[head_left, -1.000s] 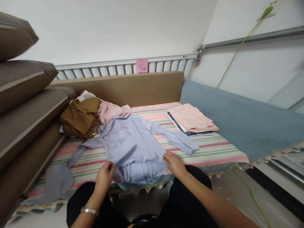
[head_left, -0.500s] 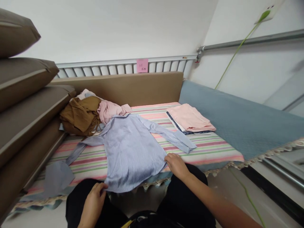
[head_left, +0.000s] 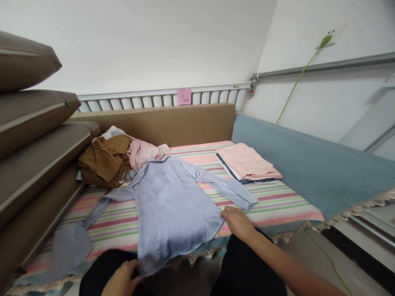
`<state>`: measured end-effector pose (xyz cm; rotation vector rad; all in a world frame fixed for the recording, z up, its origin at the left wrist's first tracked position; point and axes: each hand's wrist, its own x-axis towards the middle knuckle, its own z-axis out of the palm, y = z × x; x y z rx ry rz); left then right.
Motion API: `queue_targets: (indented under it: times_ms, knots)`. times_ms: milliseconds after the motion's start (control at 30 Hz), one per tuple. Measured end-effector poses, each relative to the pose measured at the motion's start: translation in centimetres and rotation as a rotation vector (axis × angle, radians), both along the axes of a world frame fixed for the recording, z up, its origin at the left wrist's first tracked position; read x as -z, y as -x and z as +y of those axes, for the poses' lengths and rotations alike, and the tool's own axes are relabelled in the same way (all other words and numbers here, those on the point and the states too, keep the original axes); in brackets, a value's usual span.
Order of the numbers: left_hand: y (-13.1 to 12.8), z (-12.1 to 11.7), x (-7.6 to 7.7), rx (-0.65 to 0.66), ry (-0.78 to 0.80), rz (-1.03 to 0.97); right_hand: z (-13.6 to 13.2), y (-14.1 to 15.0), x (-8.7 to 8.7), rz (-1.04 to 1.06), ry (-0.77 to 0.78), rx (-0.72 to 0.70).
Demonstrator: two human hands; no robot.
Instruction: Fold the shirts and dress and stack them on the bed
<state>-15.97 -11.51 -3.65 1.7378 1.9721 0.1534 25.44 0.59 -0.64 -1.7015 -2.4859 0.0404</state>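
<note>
A pale blue striped shirt [head_left: 173, 205] lies spread flat on the striped bed sheet [head_left: 271, 197], sleeves out to both sides. My left hand [head_left: 121, 279], at the bottom edge of the view, pinches the shirt's lower left hem, which hangs over the bed's front edge. My right hand [head_left: 237, 222] is closed on the shirt's lower right hem corner, near the right sleeve cuff. My dark trousers show below both hands.
A heap of brown and pink clothes [head_left: 114, 158] sits at the back left. A folded pink garment stack [head_left: 248, 162] lies back right. Brown cushions [head_left: 33, 135] are stacked at left, a blue blanket [head_left: 308, 160] at right, a padded headboard [head_left: 160, 123] behind.
The shirt's folded-up lower part has been pulled down toward me and now lies flat. My left hand dropped to the bed's front edge; my right hand shifted slightly right.
</note>
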Motion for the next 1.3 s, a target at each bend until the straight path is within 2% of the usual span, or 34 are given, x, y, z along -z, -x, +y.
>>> queue_targets:
  times_ms: [133, 200, 267, 333, 400, 500, 600, 667, 767, 867, 933, 1000, 1100, 1200, 1300]
  knots:
    - [-0.1, 4.1, -1.1, -0.014, -0.388, -0.011, 0.7, 3.4, -1.0, 0.213, -0.014, -0.020]
    - [-1.1, 6.9, -0.9, 0.022, -0.536, -0.021, 1.5, 5.6, -0.5, 0.265, -0.041, -0.058]
    - [-2.4, 9.6, -0.1, 0.083, -0.611, -0.002, 2.4, 7.2, 0.9, 0.267, -0.053, -0.100]
    - [-2.9, 12.1, 1.1, 0.149, -0.613, 0.055, 3.4, 7.9, 3.0, 0.235, -0.026, -0.119]
    - [-2.3, 14.1, 2.2, 0.152, -0.548, 0.151, 4.1, 7.8, 5.0, 0.199, 0.010, -0.112]
    - [0.4, 16.1, 2.7, 0.039, -0.424, 0.300, 4.5, 7.0, 6.9, 0.178, 0.029, -0.114]
    - [3.0, 17.4, 1.6, -0.113, -0.358, 0.352, 4.6, 6.3, 6.8, 0.192, 0.066, -0.112]
    - [3.5, 18.5, 0.6, -0.165, -0.383, 0.341, 5.1, 6.4, 6.0, 0.218, 0.097, -0.087]
    - [1.8, 20.6, 0.2, -0.055, -0.535, 0.233, 7.7, 7.8, 4.0, 0.305, 0.062, -0.038]
    - [-0.8, 23.2, 1.7, 0.154, -0.598, 0.077, 12.0, 11.4, 2.2, 0.392, 0.000, -0.036]
    - [-1.4, 25.1, 3.0, 0.177, -0.572, 0.077, 15.2, 14.1, 1.8, 0.393, 0.007, -0.057]
    - [-0.4, 27.0, 4.0, 0.122, -0.553, 0.150, 17.9, 16.1, 2.3, 0.352, 0.038, -0.056]
    - [3.1, 30.1, 4.4, 0.012, -0.548, 0.268, 20.4, 16.9, 4.4, 0.257, 0.060, -0.012]
    - [6.4, 32.8, 3.9, -0.070, -0.553, 0.345, 21.1, 16.2, 6.2, 0.207, 0.024, -0.005]
    - [7.7, 34.5, 3.6, -0.107, -0.569, 0.380, 21.1, 15.7, 6.8, 0.202, 0.006, -0.013]
